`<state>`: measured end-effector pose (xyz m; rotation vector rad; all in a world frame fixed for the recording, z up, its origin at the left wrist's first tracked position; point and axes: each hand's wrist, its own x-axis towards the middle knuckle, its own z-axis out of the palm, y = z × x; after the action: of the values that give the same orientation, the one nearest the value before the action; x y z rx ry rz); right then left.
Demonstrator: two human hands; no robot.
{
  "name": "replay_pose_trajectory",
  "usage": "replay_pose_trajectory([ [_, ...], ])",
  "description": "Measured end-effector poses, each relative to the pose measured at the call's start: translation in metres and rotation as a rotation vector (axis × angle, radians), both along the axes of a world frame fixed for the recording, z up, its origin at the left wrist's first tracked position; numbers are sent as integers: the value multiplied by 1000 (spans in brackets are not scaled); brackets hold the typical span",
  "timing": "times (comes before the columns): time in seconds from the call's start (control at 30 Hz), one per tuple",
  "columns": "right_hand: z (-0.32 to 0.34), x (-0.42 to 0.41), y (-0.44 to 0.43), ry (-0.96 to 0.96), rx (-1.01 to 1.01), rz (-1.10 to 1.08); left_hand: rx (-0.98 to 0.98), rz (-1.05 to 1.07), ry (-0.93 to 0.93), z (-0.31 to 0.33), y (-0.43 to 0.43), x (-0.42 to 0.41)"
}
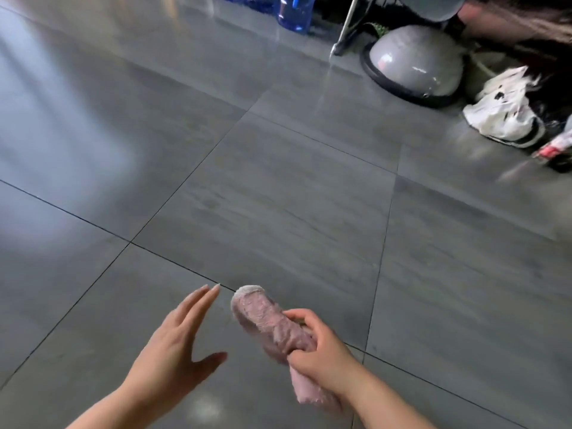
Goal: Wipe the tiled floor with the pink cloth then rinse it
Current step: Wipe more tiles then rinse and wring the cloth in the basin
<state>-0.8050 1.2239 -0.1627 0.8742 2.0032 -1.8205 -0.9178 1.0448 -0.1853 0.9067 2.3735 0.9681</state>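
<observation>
Grey dome [414,61], white shoe [504,116] far right on tiled floor [278,196]
Right hand [322,351] grips rolled, crinkled pink cloth [266,320]; left hand [176,342] spread, empty

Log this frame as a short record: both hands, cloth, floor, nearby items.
right: right hand grips the pink cloth round its middle
left: left hand open, fingers straight, beside the cloth, not touching it
cloth: bunched into a roll
floor: tiled floor, grey, glossy, dark grout lines
far right: grey dome, white shoe
far top: blue bottle
cloth on floor: cannot tell
</observation>
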Motion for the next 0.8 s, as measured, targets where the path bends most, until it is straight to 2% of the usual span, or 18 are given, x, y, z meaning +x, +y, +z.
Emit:
replay_pose_trajectory([
  [0.1,79,9,-10,29,-106,122,14,-197,247,69,13,6],
  [0.2,159,13,-11,39,-141,152,18,-304,312,148,16,-1],
  [0.3,246,18,-14,-20,-118,214,63,-251,89,230,9,-1],
  [0.37,306,27,-25,-51,-28,288,-14,-150,-91,291,0,13],
  [0.47,373,42,-39,-51,294,412,-76,-76,-223,375,-13,36],
  [0.57,422,66,-59,22,528,381,-109,-58,-290,432,-21,59],
  [0.67,446,93,-72,-21,517,268,-130,-69,-341,463,-19,78],
  [0.8,451,136,-75,-128,248,89,-137,-96,-371,474,-5,109],
])
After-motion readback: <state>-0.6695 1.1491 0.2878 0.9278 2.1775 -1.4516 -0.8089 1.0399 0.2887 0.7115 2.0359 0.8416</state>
